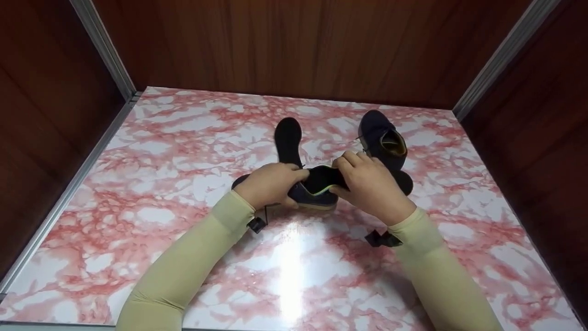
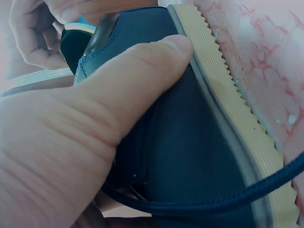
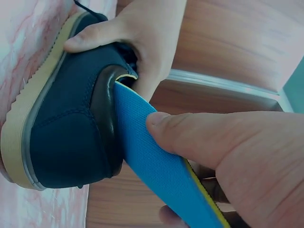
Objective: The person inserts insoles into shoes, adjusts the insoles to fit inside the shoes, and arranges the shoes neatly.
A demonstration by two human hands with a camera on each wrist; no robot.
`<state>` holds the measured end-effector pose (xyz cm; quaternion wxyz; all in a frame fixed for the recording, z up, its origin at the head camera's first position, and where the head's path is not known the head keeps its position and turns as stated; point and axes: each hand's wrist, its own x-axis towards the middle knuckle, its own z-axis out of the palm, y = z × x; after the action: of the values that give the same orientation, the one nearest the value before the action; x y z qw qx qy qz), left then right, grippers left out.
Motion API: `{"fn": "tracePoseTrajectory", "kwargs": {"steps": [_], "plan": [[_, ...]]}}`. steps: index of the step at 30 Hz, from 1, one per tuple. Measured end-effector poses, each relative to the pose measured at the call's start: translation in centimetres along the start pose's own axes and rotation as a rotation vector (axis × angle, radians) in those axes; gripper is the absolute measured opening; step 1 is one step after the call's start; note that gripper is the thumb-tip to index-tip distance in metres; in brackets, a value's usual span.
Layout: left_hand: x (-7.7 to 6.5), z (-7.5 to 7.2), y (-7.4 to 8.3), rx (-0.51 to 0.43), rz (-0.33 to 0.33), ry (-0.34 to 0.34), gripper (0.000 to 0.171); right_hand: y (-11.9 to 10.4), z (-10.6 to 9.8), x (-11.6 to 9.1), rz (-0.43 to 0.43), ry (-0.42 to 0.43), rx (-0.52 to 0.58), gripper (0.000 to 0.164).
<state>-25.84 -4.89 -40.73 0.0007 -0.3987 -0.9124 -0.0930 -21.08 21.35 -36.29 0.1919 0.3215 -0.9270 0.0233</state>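
Observation:
My left hand grips a navy lace-up shoe round its front and sides. In the left wrist view its thumb presses along the shoe's side, just above the cream ridged sole. The right hand pinches an insole between thumb and fingers. The insole's underside is bright blue with a yellow edge; from above it looks black. One end of it lies at the collar opening, partly hidden inside the shoe, and the other sticks out past my right hand. The shoe's heel faces that hand.
A second navy shoe stands behind my right hand, its opening toward me. A black insole lies flat beyond my left hand. All are on a red-and-white marbled table, with brown panels at the back and both sides.

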Motion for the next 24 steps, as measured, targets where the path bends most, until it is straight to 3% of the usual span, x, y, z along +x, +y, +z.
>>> {"fn": "tracePoseTrajectory", "kwargs": {"steps": [15, 24], "plan": [[0.02, 0.11, -0.04, 0.009, 0.009, 0.01, 0.056, -0.67, 0.92, 0.22, 0.016, -0.04, -0.001, 0.045], [-0.07, 0.12, -0.06, -0.001, 0.017, 0.021, 0.056, -0.46, 0.96, 0.04, 0.055, -0.106, 0.027, 0.063]]}}
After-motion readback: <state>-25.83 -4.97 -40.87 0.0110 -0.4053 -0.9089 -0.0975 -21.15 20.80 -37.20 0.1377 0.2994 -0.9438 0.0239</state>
